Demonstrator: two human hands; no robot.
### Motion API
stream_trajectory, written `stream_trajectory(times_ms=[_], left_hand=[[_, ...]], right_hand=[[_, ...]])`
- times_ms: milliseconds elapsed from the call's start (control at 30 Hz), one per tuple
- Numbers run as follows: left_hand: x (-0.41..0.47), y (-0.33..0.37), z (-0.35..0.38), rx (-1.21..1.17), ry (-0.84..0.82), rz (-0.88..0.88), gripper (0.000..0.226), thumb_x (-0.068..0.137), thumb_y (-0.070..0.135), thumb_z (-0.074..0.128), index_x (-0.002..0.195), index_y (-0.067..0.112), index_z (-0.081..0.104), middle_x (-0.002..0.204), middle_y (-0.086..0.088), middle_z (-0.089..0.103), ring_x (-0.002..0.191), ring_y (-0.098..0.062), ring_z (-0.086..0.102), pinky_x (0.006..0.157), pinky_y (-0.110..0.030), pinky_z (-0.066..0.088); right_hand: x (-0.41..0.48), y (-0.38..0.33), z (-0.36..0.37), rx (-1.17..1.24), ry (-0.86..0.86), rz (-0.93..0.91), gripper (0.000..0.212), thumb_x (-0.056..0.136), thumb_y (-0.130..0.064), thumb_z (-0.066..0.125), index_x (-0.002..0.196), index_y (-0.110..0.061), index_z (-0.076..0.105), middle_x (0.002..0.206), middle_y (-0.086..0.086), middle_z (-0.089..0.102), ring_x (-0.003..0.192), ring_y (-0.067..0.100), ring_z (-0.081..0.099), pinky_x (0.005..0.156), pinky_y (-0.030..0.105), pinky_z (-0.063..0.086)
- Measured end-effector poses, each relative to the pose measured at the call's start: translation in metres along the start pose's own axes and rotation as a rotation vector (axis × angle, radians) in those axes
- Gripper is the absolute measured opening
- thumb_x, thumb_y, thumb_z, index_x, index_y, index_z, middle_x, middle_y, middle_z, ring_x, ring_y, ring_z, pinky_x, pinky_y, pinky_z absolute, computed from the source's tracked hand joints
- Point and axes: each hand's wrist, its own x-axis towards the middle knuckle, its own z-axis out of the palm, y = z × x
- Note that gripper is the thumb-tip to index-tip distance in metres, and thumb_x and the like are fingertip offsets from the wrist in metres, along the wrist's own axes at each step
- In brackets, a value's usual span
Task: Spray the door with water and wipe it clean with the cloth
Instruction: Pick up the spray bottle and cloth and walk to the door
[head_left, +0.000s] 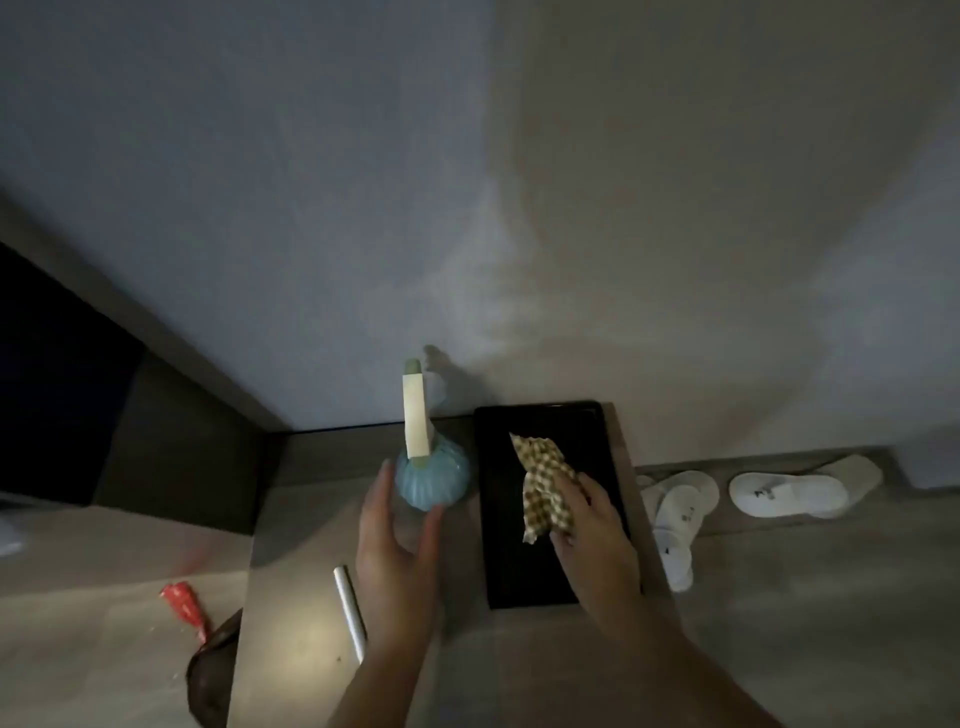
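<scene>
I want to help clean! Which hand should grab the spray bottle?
The left hand. Its open fingers already sit around the blue spray bottle, while the right hand is busy on the checked cloth over on the black tray.

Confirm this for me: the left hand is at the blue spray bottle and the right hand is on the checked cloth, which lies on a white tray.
One detail is wrong: the tray is black, not white, as the head view shows. The rest stands: the left hand is at the blue spray bottle, and the right hand is on the checked cloth lying on that tray.
</scene>
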Motion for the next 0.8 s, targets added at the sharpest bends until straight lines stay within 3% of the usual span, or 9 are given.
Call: stream_trajectory(times_ms=[133,233,367,500,633,800], left_hand=[[0.018,-0.015,0.022,0.041,-0.008,0.038,0.058,0.086,0.018,0.067,0.14,0.02,0.044,0.137,0.004,0.052,0.128,-0.008,0.046,0.106,-0.034,0.041],[0.03,-0.025,0.031,0.038,0.02,0.007,0.056,0.085,0.021,0.069,0.136,0.018,0.047,0.129,0.002,0.056,0.12,-0.01,0.051,0.1,-0.038,0.047],[0.045,-0.024,0.038,0.091,0.03,0.108,0.055,0.079,0.023,0.075,0.127,0.016,0.051,0.119,0.004,0.054,0.111,-0.012,0.054,0.091,-0.037,0.05],[0.045,-0.017,0.04,0.153,-0.041,0.146,0.053,0.08,0.022,0.074,0.127,0.016,0.051,0.115,0.009,0.04,0.108,-0.01,0.049,0.084,-0.016,0.042],[0.04,-0.013,0.034,0.081,-0.06,0.165,0.046,0.085,0.024,0.068,0.127,0.021,0.052,0.12,0.007,0.05,0.112,-0.011,0.053,0.09,-0.034,0.051],[0.03,0.013,0.013,0.072,-0.051,0.253,0.028,0.086,0.02,0.065,0.112,0.025,0.057,0.103,0.011,0.06,0.101,-0.004,0.06,0.08,-0.035,0.056]], right_hand=[[0.022,0.011,0.019,0.023,0.092,-0.102,0.058,0.085,-0.009,0.065,0.139,-0.024,0.049,0.142,-0.002,0.039,0.119,0.017,0.05,0.094,0.024,0.047],[0.029,0.018,0.026,0.07,0.156,-0.13,0.043,0.084,-0.004,0.066,0.125,-0.018,0.062,0.129,-0.001,0.049,0.099,0.013,0.059,0.08,0.019,0.049],[0.039,0.021,0.024,0.105,0.229,-0.148,0.029,0.079,0.002,0.068,0.104,-0.012,0.071,0.11,0.0,0.059,0.083,0.011,0.061,0.068,0.016,0.047],[0.045,0.019,0.021,0.119,0.224,-0.121,0.024,0.08,0.002,0.065,0.098,-0.011,0.072,0.105,0.0,0.059,0.081,0.01,0.059,0.07,0.013,0.043],[0.037,0.015,0.007,0.245,0.242,-0.087,0.027,0.08,0.005,0.062,0.101,-0.01,0.071,0.104,0.001,0.06,0.086,0.013,0.061,0.073,0.017,0.048],[0.004,0.007,-0.031,0.398,0.269,-0.034,0.026,0.083,0.003,0.062,0.102,-0.013,0.07,0.101,-0.005,0.059,0.087,0.004,0.058,0.068,0.004,0.044]])
